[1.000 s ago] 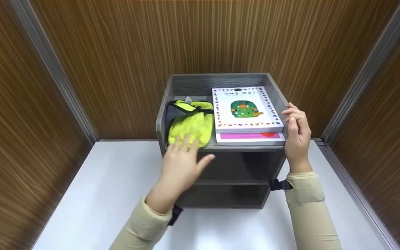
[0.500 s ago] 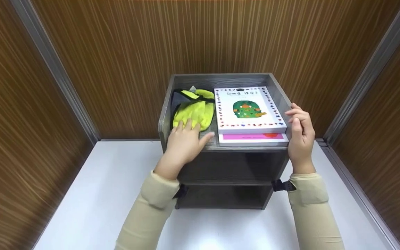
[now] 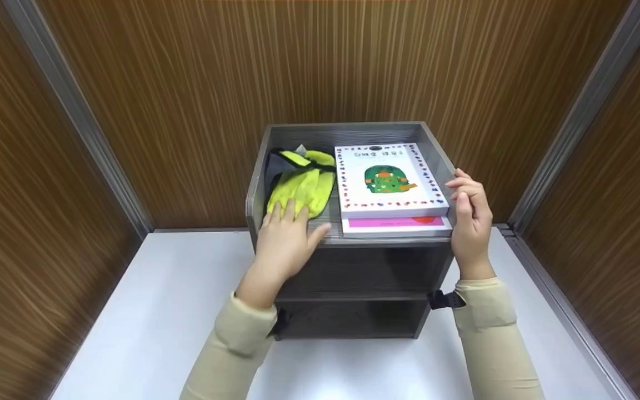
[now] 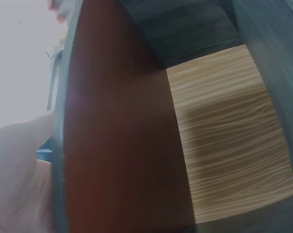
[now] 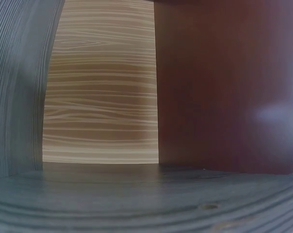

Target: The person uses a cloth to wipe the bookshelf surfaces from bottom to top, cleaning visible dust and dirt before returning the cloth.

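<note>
In the head view, my left hand (image 3: pixel 282 244) lies over the front left of the grey cabinet's (image 3: pixel 328 240) top tray. Its straight fingers touch the near end of a soft lime-yellow and grey fabric piece (image 3: pixel 303 186) with black trim and a white tag. Curled over the top of the right side panel, the fingers of my right hand (image 3: pixel 473 219) hold the cabinet there. Beside the fabric piece lies a white picture book (image 3: pixel 389 180) with a green drawing, stacked on a book with a pink band (image 3: pixel 392 222).
Two open compartments (image 3: pixel 359 272) show below the tray. The cabinet stands on a white surface (image 3: pixel 186 289) against a wood-grain back wall (image 3: pixel 342 61). Both wrist views look into a compartment, past a reddish-brown panel (image 4: pixel 122 126) and a grey board (image 5: pixel 107 194).
My left hand has pushed the fabric piece farther back in the tray, then both have come slightly forward again. The right hand stays at the side panel. The head view has shifted a little.
</note>
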Action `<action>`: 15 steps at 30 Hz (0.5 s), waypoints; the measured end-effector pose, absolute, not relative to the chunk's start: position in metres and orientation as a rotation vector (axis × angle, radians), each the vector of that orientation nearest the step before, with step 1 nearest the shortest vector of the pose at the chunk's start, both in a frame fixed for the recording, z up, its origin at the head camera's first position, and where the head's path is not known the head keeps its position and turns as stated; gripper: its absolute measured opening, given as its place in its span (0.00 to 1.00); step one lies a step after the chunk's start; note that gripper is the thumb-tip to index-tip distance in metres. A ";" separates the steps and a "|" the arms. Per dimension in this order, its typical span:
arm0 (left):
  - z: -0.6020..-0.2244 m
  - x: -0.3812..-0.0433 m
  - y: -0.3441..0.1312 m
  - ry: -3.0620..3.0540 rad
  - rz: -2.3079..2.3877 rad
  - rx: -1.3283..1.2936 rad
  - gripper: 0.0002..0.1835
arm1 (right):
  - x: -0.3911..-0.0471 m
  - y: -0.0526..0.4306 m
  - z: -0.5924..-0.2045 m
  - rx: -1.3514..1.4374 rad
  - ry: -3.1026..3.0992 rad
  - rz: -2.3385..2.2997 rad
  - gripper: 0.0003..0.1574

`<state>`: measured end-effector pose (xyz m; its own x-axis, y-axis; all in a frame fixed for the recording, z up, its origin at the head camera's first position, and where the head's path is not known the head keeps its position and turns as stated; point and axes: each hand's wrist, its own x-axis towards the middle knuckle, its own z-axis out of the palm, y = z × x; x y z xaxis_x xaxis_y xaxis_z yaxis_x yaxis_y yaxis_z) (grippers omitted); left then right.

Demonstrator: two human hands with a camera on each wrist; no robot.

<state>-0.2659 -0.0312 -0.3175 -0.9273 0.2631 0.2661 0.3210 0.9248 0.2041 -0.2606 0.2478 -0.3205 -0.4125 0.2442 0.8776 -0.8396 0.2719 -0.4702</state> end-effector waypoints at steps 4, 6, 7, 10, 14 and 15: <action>-0.324 -0.246 -0.034 -2.768 -0.343 -0.463 0.38 | -0.260 0.248 -0.321 0.573 -1.531 1.349 0.10; -0.328 -0.237 -0.036 -2.716 -0.334 -0.472 0.37 | -0.259 0.248 -0.321 0.572 -1.528 1.354 0.10; -0.330 -0.233 -0.037 -2.691 -0.331 -0.475 0.37 | -0.259 0.247 -0.321 0.571 -1.528 1.355 0.10; -0.334 -0.222 -0.039 -2.622 -0.319 -0.491 0.36 | -0.259 0.247 -0.321 0.565 -1.535 1.352 0.10; -0.338 -0.214 -0.041 -2.578 -0.324 -0.490 0.35 | -0.258 0.246 -0.320 0.555 -1.555 1.342 0.10; -0.339 -0.213 -0.041 -2.564 -0.323 -0.488 0.34 | -0.258 0.246 -0.319 0.554 -1.561 1.337 0.10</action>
